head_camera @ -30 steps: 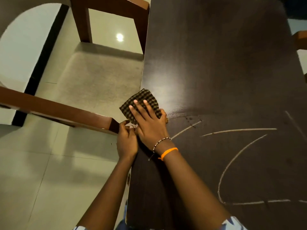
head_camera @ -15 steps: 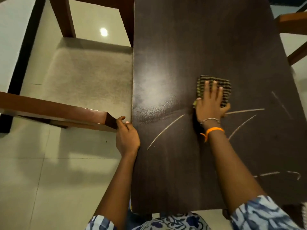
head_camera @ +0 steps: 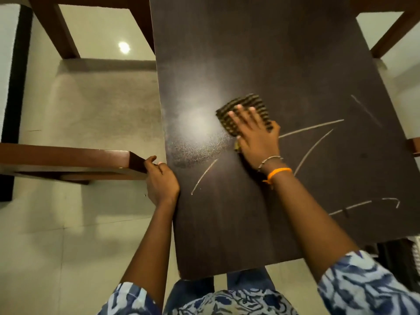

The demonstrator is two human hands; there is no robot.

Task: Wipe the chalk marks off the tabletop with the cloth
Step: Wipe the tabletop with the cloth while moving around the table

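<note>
Head view: right hand point(head_camera: 256, 137) presses cloth point(head_camera: 245, 110) on tabletop point(head_camera: 272, 53)

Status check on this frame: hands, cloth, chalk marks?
Right hand flat on cloth, mid-table. Left hand gripping tabletop edge. Chalk marks remain near and right. Nothing in the way.

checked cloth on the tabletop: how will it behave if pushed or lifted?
Likely floppy: the checked cloth lies bunched in folds under the right hand. Probably slides easily on the glossy tabletop. Seems light, so it may crumple unless pressed flat.
</note>
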